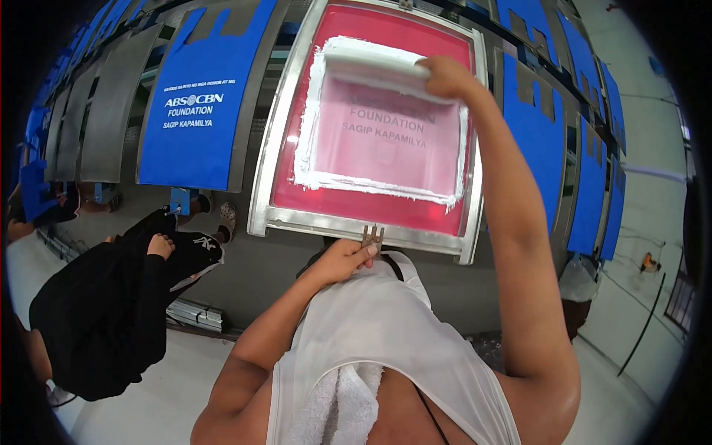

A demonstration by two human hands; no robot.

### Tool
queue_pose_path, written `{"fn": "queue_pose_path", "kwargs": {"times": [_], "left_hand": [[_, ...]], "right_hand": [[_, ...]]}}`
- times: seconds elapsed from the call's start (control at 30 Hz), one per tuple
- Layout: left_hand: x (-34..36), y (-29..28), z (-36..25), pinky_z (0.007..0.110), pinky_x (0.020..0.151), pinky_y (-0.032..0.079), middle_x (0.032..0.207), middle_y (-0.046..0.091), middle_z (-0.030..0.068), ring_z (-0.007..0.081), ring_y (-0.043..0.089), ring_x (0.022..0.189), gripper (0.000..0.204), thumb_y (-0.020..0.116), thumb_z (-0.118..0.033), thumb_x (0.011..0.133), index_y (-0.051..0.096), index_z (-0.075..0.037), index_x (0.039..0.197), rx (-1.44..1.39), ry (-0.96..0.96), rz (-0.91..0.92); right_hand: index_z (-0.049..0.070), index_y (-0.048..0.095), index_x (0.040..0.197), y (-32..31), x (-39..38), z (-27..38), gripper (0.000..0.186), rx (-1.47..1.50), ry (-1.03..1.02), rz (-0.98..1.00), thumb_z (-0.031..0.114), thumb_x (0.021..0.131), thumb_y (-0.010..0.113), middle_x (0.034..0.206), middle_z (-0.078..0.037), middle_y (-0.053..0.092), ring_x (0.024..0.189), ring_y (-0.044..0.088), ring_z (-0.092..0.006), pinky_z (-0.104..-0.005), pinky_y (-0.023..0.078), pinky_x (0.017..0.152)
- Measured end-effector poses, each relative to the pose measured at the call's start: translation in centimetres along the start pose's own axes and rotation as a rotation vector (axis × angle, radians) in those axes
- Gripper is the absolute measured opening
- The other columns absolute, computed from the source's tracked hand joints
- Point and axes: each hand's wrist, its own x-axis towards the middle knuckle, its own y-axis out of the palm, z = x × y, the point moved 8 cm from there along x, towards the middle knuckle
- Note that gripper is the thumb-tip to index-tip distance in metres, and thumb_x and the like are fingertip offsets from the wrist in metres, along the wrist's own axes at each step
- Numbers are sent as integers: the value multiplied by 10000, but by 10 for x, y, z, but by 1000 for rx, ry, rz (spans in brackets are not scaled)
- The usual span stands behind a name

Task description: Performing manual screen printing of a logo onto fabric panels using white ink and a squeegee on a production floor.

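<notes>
A silk-screen frame (258, 178) with silver metal rails lies in front of me, its mesh (415, 213) red and pink. Thick white ink (305, 159) borders a paler rectangle with dark lettering on the mesh. My right hand (451, 78) is closed around the right end of a pale squeegee (374, 68), which lies across the far part of that rectangle. My left hand (343, 259) pinches a small metal bracket (372, 237) at the middle of the near rail. What lies directly beneath the frame is mostly hidden.
Blue bag-shaped fabric pieces with white print, such as one at the left (196, 104), lie along the slanted bench on both sides. Bare grey boards (119, 111) stand farther left. A person in black (104, 311) sits close by at the left. Metal bars (194, 315) lie on the floor.
</notes>
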Motion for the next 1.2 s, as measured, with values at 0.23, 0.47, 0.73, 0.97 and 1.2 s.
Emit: {"fn": "queue_pose_path", "kwargs": {"times": [0.23,0.47,0.73,0.97,1.2], "left_hand": [[10,6,8,261,557,414,599,555,14,100,471,558,444,553,-397,914,647,-21,695,-20,-5,-31],[24,6,36,269,556,426,617,601,37,97,514,574,495,554,-465,890,657,-12,718,131,-167,-223],[-24,-45,-53,395,684,480,752,648,171,265,633,720,335,575,-334,870,640,-7,832,695,34,-674],[-25,-190,-97,307,931,402,1228,553,163,218,524,1116,494,485,-351,961,480,30,1276,455,225,-1092],[-19,-103,-71,308,993,369,1293,514,174,204,491,1164,513,494,-309,962,434,54,1320,73,372,-973]], "right_hand": [[86,620,973,70,-205,109,378,68,55,-52,-32,617,578,887,-107,612,864,584,-291,-416,477,738],[68,598,1044,53,-224,68,410,18,11,-236,82,643,682,931,-97,627,903,563,-280,-421,408,840],[48,681,929,80,-219,-74,408,847,115,-185,275,614,803,820,-98,667,812,626,-196,-310,472,753],[-12,673,967,101,-199,-90,400,1304,264,-263,178,642,808,847,-66,675,786,623,-134,-267,486,737],[-7,674,958,59,-278,-158,355,1270,310,-215,124,648,784,856,-62,670,783,613,-144,-283,479,730]]}}
